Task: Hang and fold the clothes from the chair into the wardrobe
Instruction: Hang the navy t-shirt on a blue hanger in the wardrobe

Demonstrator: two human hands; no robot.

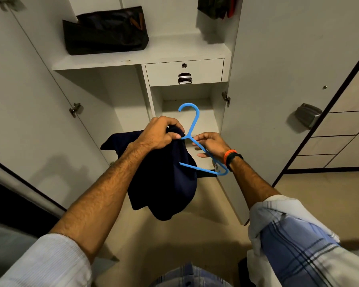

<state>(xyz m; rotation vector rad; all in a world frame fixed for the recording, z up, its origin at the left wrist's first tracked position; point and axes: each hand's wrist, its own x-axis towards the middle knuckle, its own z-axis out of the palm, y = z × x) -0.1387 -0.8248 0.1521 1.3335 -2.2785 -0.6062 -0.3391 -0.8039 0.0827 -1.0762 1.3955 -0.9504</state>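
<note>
A dark navy garment (164, 183) hangs bunched in front of the open white wardrobe (133, 59). My left hand (160, 133) grips the garment's top edge next to the neck of a blue plastic hanger (192, 125). My right hand (211, 145) pinches the hanger's right arm, fingers curled round it. The hook points up and away from me. The hanger's left arm is hidden inside the cloth; its lower bar (199, 168) shows on the right. A checked blue and white cloth (294, 241) is draped over my right forearm.
A black bag (106, 32) sits on the upper shelf. Below it are a closed drawer (184, 72) with a metal handle and an open compartment (187, 112). Dark clothes (216, 7) hang at top right. Both wardrobe doors (278, 79) stand open on either side.
</note>
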